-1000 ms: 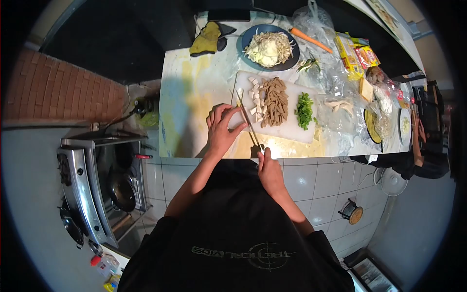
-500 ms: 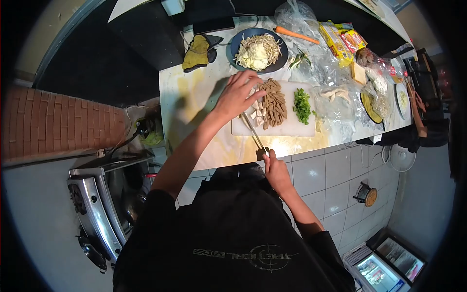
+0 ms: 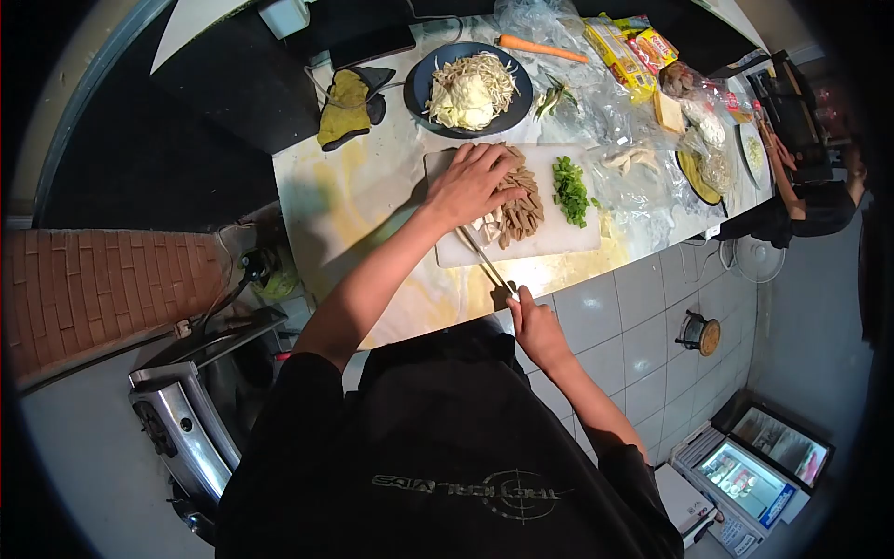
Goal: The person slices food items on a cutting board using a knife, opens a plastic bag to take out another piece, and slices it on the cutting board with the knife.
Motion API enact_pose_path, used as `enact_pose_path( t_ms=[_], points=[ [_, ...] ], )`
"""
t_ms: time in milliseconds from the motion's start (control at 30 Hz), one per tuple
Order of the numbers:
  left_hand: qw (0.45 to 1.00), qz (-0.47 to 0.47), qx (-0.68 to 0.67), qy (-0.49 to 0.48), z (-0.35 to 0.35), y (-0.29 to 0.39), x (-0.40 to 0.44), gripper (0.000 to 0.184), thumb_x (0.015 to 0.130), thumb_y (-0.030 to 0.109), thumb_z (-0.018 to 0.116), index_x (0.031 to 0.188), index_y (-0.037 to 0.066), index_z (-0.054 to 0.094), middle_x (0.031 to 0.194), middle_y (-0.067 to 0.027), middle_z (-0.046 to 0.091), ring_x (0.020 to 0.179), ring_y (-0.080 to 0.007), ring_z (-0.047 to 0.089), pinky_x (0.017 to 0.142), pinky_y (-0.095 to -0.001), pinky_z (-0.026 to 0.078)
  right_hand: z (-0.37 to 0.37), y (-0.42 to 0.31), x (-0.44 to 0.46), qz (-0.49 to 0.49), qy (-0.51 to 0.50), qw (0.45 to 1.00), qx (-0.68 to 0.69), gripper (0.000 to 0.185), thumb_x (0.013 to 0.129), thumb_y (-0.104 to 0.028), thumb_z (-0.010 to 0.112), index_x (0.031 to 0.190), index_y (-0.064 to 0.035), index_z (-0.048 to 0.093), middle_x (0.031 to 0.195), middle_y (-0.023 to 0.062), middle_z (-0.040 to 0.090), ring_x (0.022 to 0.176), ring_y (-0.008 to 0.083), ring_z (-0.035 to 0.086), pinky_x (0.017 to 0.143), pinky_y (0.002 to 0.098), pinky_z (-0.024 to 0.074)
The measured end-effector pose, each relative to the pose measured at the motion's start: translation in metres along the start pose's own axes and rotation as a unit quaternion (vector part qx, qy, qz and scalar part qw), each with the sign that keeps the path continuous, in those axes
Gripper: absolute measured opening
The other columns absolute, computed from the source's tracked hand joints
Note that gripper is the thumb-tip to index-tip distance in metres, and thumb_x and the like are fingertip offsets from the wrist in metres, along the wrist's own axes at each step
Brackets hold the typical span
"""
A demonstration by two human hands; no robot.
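My left hand [image 3: 470,186] lies with its fingers apart over the left part of the white cutting board [image 3: 561,241]. Its fingertips rest on a heap of brown sausage-like strips [image 3: 524,207], and it partly hides some pale white cut pieces [image 3: 480,227]. In my right hand [image 3: 538,330], at the table's front edge, is the handle of a knife [image 3: 485,260]. The blade slants up and left onto the board, its tip beside the white pieces below my left hand. Chopped green leaves [image 3: 570,192] sit apart on the board's right side.
Behind the board stands a dark plate [image 3: 421,97] of bean sprouts and shredded pale vegetable. A carrot [image 3: 542,48], yellow packets [image 3: 616,61] and plastic bags [image 3: 643,203] cover the right side. A yellow-black cloth [image 3: 348,104] lies left. Another person's arm [image 3: 785,177] is at far right.
My left hand has moved right across the board, onto the brown strips, and covers more of the white pieces. The knife stays in my right hand. The camera view has shifted slightly.
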State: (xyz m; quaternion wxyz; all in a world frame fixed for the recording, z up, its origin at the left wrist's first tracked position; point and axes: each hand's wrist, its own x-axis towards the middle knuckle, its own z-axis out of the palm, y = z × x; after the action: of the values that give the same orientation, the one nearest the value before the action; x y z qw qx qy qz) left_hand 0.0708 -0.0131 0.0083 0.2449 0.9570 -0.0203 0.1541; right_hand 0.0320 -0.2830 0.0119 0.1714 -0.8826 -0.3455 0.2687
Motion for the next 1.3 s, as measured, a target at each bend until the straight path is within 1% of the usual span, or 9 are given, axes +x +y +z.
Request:
enact_pose_path(
  t_ms=[267, 333, 400, 700, 800, 867, 933, 1133, 1300],
  points=[
    [1.000, 0.003, -0.014, 0.027, 0.006, -0.005, -0.002, 0.050, 0.095, 0.049, 0.056, 0.122, 0.008, 0.061, 0.123, -0.0089, 0.056, 0.118, -0.0276, 0.049, 0.106, -0.0431, 0.035, 0.003, -0.004, -0.002, 0.010, 0.003, 0.999, -0.031, 0.026, 0.105, -0.027, 0.047, 0.107, -0.0009, 0.046, 0.059, 0.0265, 0.058, 0.059, 0.0489, 0.060, 0.052, 0.0565, 0.0482],
    [0.999, 0.011, -0.016, 0.034, 0.008, -0.006, -0.002, 0.050, 0.096, 0.050, 0.055, 0.120, 0.007, 0.062, 0.120, -0.0093, 0.056, 0.116, -0.0279, 0.050, 0.105, -0.0429, 0.035, 0.005, -0.003, -0.003, 0.021, -0.003, 0.999, -0.036, 0.032, 0.104, -0.032, 0.049, 0.115, -0.0019, 0.048, 0.060, 0.0263, 0.061, 0.059, 0.0478, 0.063, 0.052, 0.0555, 0.0508],
    [1.000, 0.005, -0.002, 0.014, 0.007, -0.006, -0.002, 0.048, 0.095, 0.046, 0.058, 0.124, 0.008, 0.060, 0.127, -0.0086, 0.055, 0.120, -0.0279, 0.049, 0.106, -0.0441, 0.034, 0.002, -0.003, -0.002, 0.021, -0.006, 0.999, -0.037, 0.033, 0.104, -0.032, 0.049, 0.116, -0.0019, 0.048, 0.060, 0.0262, 0.061, 0.059, 0.0476, 0.063, 0.052, 0.0554, 0.0509],
    [1.000, 0.011, -0.002, 0.029, 0.006, -0.010, 0.000, 0.060, 0.097, 0.048, 0.052, 0.143, 0.010, 0.044, 0.131, -0.0114, 0.051, 0.124, -0.0299, 0.047, 0.110, -0.0461, 0.030, 0.001, -0.012, -0.002, 0.034, -0.005, 0.998, -0.058, 0.032, 0.103, -0.033, 0.050, 0.114, -0.0026, 0.049, 0.059, 0.0246, 0.061, 0.057, 0.0460, 0.064, 0.050, 0.0538, 0.0519],
    [0.999, 0.020, 0.006, 0.031, 0.008, -0.013, -0.001, 0.061, 0.097, 0.048, 0.052, 0.144, 0.011, 0.043, 0.132, -0.0114, 0.051, 0.125, -0.0298, 0.046, 0.111, -0.0467, 0.029, 0.001, -0.014, -0.001, 0.040, -0.009, 0.997, -0.060, 0.031, 0.103, -0.032, 0.050, 0.114, -0.0029, 0.048, 0.060, 0.0249, 0.061, 0.058, 0.0465, 0.063, 0.050, 0.0540, 0.0513],
    [0.999, 0.018, -0.001, 0.028, 0.010, -0.014, -0.001, 0.061, 0.097, 0.048, 0.052, 0.145, 0.011, 0.043, 0.132, -0.0115, 0.050, 0.126, -0.0298, 0.046, 0.111, -0.0470, 0.028, 0.001, -0.014, 0.000, 0.044, -0.013, 0.997, -0.058, 0.031, 0.103, -0.032, 0.050, 0.114, -0.0031, 0.047, 0.060, 0.0255, 0.060, 0.059, 0.0477, 0.062, 0.051, 0.0547, 0.0505],
    [1.000, 0.017, -0.005, 0.026, 0.010, -0.017, -0.001, 0.061, 0.097, 0.049, 0.052, 0.145, 0.011, 0.043, 0.133, -0.0115, 0.050, 0.126, -0.0298, 0.046, 0.112, -0.0474, 0.028, 0.005, -0.013, 0.001, 0.039, 0.000, 0.995, -0.090, 0.031, 0.102, -0.034, 0.051, 0.112, -0.0039, 0.049, 0.058, 0.0224, 0.062, 0.056, 0.0428, 0.065, 0.049, 0.0507, 0.0530],
    [1.000, 0.015, -0.012, 0.018, 0.008, -0.020, -0.004, 0.060, 0.097, 0.048, 0.052, 0.144, 0.012, 0.044, 0.134, -0.0112, 0.049, 0.127, -0.0303, 0.045, 0.112, -0.0480, 0.027, 0.017, -0.018, -0.003, 0.063, 0.013, 0.994, -0.092, 0.032, 0.102, -0.035, 0.051, 0.111, -0.0045, 0.049, 0.059, 0.0210, 0.062, 0.055, 0.0409, 0.065, 0.049, 0.0498, 0.0532],
    [0.997, 0.008, -0.035, 0.071, 0.000, -0.024, -0.005, 0.055, 0.097, 0.044, 0.055, 0.139, 0.008, 0.048, 0.131, -0.0123, 0.052, 0.124, -0.0321, 0.047, 0.111, -0.0478, 0.028, 0.012, -0.031, -0.001, 0.073, 0.011, 0.994, -0.080, 0.030, 0.103, -0.034, 0.049, 0.107, -0.0047, 0.048, 0.060, 0.0220, 0.062, 0.057, 0.0431, 0.065, 0.050, 0.0517, 0.0525]
  ],
)
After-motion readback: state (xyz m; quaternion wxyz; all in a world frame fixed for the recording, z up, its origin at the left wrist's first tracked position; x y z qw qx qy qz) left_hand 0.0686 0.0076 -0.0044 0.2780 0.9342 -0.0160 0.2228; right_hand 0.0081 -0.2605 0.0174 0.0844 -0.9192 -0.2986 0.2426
